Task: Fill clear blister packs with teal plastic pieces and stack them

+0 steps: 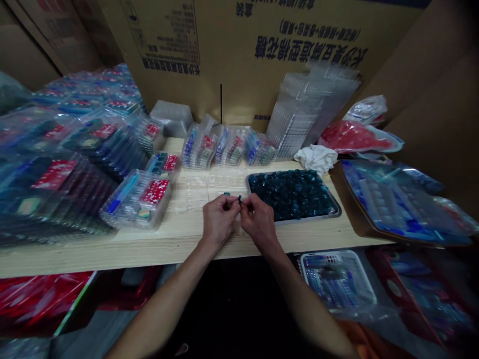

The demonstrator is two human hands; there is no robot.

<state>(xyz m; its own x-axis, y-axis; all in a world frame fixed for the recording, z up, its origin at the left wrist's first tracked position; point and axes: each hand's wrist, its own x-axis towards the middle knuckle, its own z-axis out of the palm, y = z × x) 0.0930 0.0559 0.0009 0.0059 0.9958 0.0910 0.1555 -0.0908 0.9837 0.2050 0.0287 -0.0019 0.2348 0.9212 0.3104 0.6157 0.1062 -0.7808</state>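
Observation:
My left hand (220, 215) and my right hand (259, 215) meet above the table, thumbs and fingers pinched together on a small dark piece (240, 199). It is too small to tell its exact kind. Beneath and behind the hands lie clear plastic trays (192, 192) with moulded compartments. A bit of dark teal (226, 194) shows just beyond my left fingertips. Close by my right hand, a shallow tray (337, 212) is heaped with small shiny dark teal pieces (295, 194).
Filled clear packs (136, 199) with red dotted cards stand in stacks at left. Smaller filled packs (200, 144) line the back, beside tall nested clear trays (299, 114). A white cloth (316, 158), red bag (355, 137) and brown box (348, 199) lie right. A white basket (368, 286) sits below.

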